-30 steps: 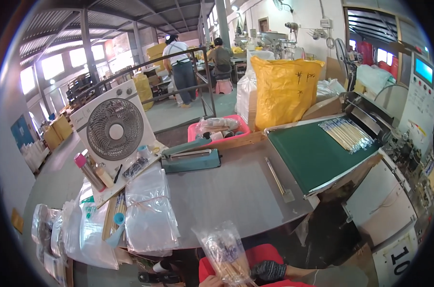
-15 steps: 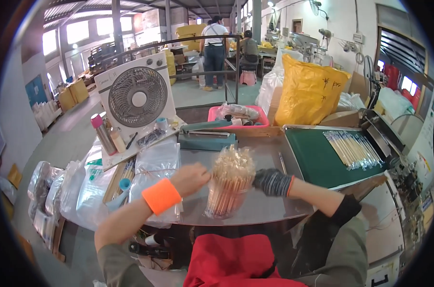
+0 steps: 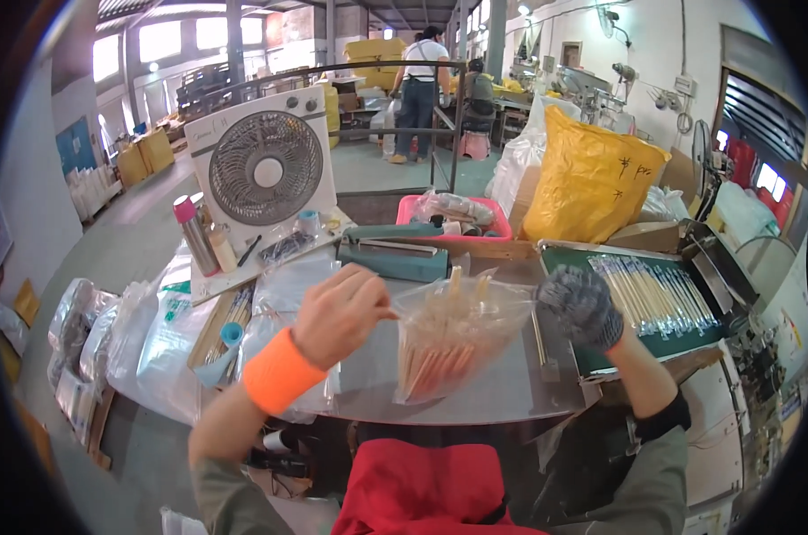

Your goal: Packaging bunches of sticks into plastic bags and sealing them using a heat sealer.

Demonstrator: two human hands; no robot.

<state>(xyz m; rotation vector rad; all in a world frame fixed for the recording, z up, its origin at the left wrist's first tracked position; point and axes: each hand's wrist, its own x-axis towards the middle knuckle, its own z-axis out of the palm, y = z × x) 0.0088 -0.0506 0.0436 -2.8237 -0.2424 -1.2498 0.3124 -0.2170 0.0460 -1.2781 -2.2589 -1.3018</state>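
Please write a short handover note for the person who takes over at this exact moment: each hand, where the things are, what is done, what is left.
Left hand, bare with an orange wristband, grips the left top edge of the clear bag.
Right hand, in a grey glove, holds the right edge.
The bag stands upright on the grey table, filled with wooden sticks; its mouth is open.
Done: sticks are in the bag.
Left: probably closing it; a green sealer sits just behind. More sticks lie on the green mat to the right.

The left hand [image 3: 340,314] is bare, with a bright orange wristband [image 3: 277,373]. The right hand [image 3: 582,305] wears a dark speckled knit glove (grey-black), above a black cuff and olive sleeve [image 3: 649,473].
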